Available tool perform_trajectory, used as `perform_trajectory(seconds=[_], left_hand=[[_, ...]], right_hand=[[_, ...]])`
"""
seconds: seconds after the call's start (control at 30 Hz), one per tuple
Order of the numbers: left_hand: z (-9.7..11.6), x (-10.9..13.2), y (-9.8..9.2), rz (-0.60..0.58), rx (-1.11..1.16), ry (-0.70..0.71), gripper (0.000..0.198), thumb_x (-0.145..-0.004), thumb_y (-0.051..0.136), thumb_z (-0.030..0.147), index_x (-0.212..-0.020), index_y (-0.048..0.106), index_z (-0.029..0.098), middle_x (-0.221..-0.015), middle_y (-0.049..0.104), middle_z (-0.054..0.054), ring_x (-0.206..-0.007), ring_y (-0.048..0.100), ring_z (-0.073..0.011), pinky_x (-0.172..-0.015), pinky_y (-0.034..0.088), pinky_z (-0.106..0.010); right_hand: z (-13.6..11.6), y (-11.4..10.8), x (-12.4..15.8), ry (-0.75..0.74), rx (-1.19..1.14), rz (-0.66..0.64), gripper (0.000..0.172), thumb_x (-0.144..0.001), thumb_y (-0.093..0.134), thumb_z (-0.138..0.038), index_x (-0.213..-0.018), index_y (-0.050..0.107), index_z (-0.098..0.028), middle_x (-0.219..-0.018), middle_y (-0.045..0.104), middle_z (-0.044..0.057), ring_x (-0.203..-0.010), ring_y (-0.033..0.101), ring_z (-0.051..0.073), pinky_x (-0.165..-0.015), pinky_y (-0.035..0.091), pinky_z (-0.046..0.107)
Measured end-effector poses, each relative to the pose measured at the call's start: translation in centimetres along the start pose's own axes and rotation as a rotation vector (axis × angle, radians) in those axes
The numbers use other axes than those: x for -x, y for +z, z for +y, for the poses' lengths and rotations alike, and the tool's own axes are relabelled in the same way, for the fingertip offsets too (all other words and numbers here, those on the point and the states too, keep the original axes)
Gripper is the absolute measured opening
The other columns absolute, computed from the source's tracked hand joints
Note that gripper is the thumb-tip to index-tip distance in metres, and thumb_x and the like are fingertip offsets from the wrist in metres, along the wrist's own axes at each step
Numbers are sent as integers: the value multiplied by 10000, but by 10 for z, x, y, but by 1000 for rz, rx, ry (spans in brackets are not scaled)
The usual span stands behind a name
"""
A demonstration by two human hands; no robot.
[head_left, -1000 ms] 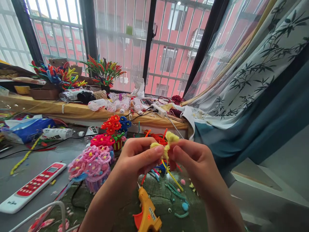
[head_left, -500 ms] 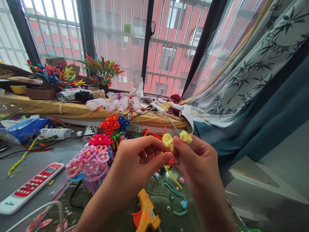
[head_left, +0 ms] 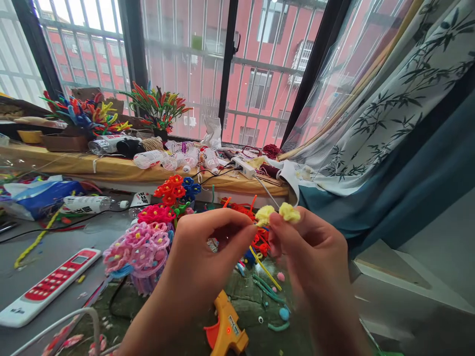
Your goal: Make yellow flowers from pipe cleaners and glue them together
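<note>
Now both hands [head_left: 202, 247] [head_left: 309, 244] pinch the fuzzy yellow piece [head_left: 264, 215], the left one's grip newly closed.

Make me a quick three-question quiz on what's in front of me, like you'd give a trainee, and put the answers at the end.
1. Multiple choice: what does the right hand pinch?
A: a bottle
B: a fuzzy yellow piece
C: a pair of scissors
2. True or false: a small red light shows on the glue gun.
3. Fill the gap: the white thing with red around its buttons, lying to the left of the pink flowers, is a ____.

Key:
1. B
2. True
3. remote
</note>
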State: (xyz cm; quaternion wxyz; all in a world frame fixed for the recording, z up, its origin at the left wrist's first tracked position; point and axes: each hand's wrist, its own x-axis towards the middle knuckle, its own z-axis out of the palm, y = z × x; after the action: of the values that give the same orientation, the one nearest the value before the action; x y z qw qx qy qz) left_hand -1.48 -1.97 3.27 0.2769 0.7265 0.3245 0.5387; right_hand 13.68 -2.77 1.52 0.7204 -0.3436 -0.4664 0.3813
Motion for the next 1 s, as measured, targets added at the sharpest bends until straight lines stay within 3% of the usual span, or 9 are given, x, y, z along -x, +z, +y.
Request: perform_trajectory(seconds=[0.1, 0.2, 0.3, 0.37, 0.53, 0.77, 1.0], left_hand=[[-3, -3, -3, -85, 202, -144, 146, -846, 688, 246, -737, 742, 165, -575, 583, 49, -515, 449, -58, -457, 339, -163], [-7, -4, -4, -138, 304, -253, 203, -851, 686, 295, -714, 731, 152, -529, 461, 62, -491, 356, -54, -428, 255, -177], [-12, -4, -3, -185, 381, -336, 255, -855, 682, 347, -699, 700, 146, -529, 430, 64, -483, 337, -57, -427, 225, -185], [-14, -4, -2, -210, 407, -365, 273, -856, 677, 361, -687, 678, 146, -543, 447, 60, -484, 344, -60, -431, 234, -188], [-11, -7, -3, -179, 281, -248, 307, -893, 629, 337, -652, 658, 150, -575, 533, 36, -520, 417, -71, -465, 313, -189], [-11, -7, -1, -132, 46, -94, 120, -852, 712, 272, -769, 750, 194, -674, 706, 31, -613, 561, -99, -558, 427, -194], [-15, -4, -5, -154, -170, 52, 97, -858, 736, 238, -766, 743, 209, -643, 697, 67, -549, 544, -67, -556, 402, -186]], right_hand=[[2, -10, -8, -2, 106, -143, 193, -691, 885, -278, -770, 717, -224, -677, 662, -34, -570, 601, 99, -524, 516, 190], [3, -18, -13, -52, 209, -231, 353, -697, 876, -274, -1020, 735, -279, -886, 710, 0, -732, 661, 156, -637, 564, 264], [3, -19, -13, -109, 303, -294, 129, -784, 809, -252, -907, 773, -265, -886, 707, 7, -812, 655, 161, -733, 542, 277], [1, -19, -12, -107, 323, -298, 16, -811, 785, -247, -799, 775, -247, -788, 697, -3, -747, 640, 145, -699, 526, 262], [-2, -18, -10, -25, 285, -258, 128, -778, 820, -310, -707, 758, -223, -624, 667, -19, -560, 579, 118, -525, 473, 233], [-4, -22, -12, 2, 262, -271, 120, -715, 858, -227, -664, 750, -214, -543, 598, -51, -495, 472, 75, -480, 394, 194], [-6, -25, -10, -52, 382, -335, 158, -752, 838, -262, -659, 729, -194, -526, 564, -45, -488, 420, 90, -466, 363, 224]])
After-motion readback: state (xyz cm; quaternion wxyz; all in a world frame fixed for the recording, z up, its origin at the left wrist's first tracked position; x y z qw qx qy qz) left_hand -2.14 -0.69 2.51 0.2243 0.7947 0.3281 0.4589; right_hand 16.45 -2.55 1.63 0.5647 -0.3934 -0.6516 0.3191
